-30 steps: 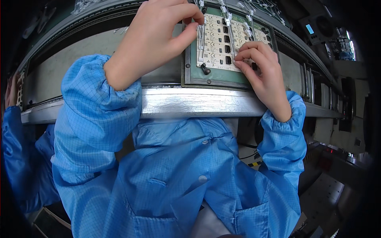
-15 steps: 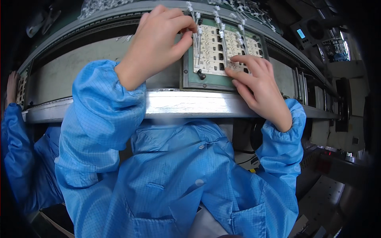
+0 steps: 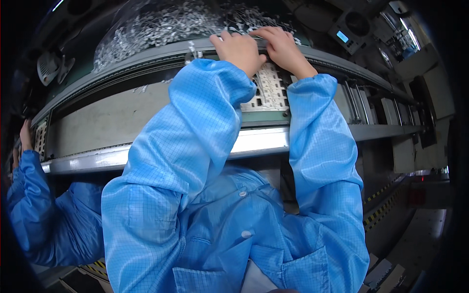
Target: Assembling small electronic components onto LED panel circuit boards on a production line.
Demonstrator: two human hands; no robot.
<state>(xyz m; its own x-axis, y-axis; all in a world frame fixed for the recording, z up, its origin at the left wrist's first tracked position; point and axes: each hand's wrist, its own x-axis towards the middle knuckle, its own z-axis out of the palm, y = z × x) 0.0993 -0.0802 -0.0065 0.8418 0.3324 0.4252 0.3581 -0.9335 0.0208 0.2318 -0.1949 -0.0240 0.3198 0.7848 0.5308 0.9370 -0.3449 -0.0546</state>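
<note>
Both my hands are over the far rail, above the top edge of a cream circuit-board panel [image 3: 272,90] with rows of dark parts. My left hand [image 3: 239,52] has its fingers spread over the rail, its thumb pointing right; I see nothing held in it. Close beside it, my right hand [image 3: 284,49] has bent fingers pointing left, closed around something I cannot make out. The panel sits in a green-edged carrier [image 3: 266,116], its left side partly covered by my left sleeve. Behind the rail lies a heap of thin cables with white connectors [image 3: 166,24].
The conveyor's metal front rail [image 3: 261,141] runs across before me. A few loose cable ends [image 3: 141,89] lie on the conveyor bed. At far left, another person's hand [image 3: 26,136] is beside a second panel [image 3: 40,139]. A small fan [image 3: 48,67] and a device with a lit display [image 3: 342,36] stand beyond.
Both hands have left the panel and moved up to the far rail, close together. My view has shifted, showing more of the cable heap.
</note>
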